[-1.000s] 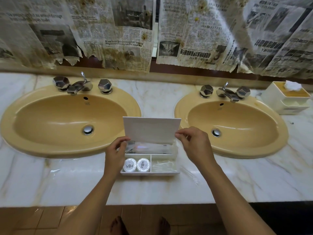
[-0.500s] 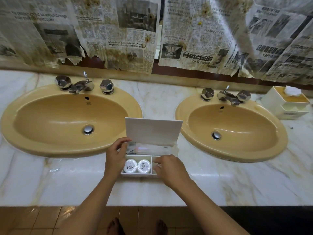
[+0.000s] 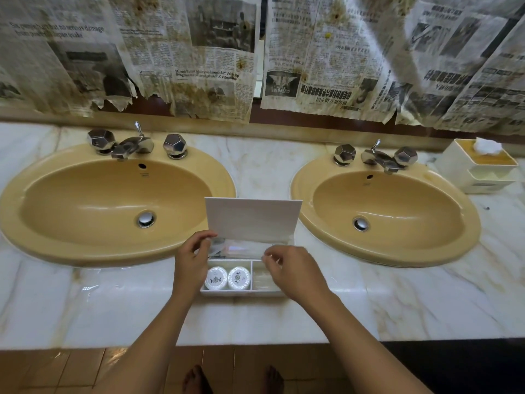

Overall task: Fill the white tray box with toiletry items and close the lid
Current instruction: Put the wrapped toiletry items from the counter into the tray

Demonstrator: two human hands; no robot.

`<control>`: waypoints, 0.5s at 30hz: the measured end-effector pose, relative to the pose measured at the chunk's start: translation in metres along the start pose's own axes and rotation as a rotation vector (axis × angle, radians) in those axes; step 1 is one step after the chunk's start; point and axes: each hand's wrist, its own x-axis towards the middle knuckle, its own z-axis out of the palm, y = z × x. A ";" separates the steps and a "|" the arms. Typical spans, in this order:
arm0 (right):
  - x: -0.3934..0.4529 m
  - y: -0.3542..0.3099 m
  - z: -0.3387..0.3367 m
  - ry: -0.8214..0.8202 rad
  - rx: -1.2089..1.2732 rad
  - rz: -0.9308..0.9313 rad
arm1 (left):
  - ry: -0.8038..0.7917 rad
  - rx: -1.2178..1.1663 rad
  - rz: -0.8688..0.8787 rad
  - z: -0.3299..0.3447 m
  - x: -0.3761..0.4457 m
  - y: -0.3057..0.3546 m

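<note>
Your white plastic tray box [image 3: 241,292] sits on the white marble bench [image 3: 85,308] between the two yellow oval sinks [image 3: 113,200], its flat white lid [image 3: 252,218] standing upright at the far edge. Two round white wrapped soaps [image 3: 227,277] lie side by side in the near left compartment. Your left hand [image 3: 191,263] rests at the box's left edge, fingers [image 3: 199,240] pinching a clear plastic packet [image 3: 241,248] in the far compartment. Your right hand [image 3: 295,273] hovers over the near right compartment, fingers curled; whether they hold anything cannot be told.
</note>
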 end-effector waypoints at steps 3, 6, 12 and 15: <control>0.006 0.011 -0.013 0.173 0.067 0.031 | -0.002 0.007 0.007 0.000 0.000 0.001; 0.012 0.032 -0.019 0.251 0.080 0.120 | -0.007 0.012 0.009 0.000 -0.001 0.003; 0.007 0.077 -0.011 0.052 -0.050 0.372 | -0.007 0.011 0.007 0.000 -0.001 0.002; -0.001 0.082 -0.004 -0.162 -0.124 0.413 | -0.008 0.009 0.008 0.000 -0.001 0.002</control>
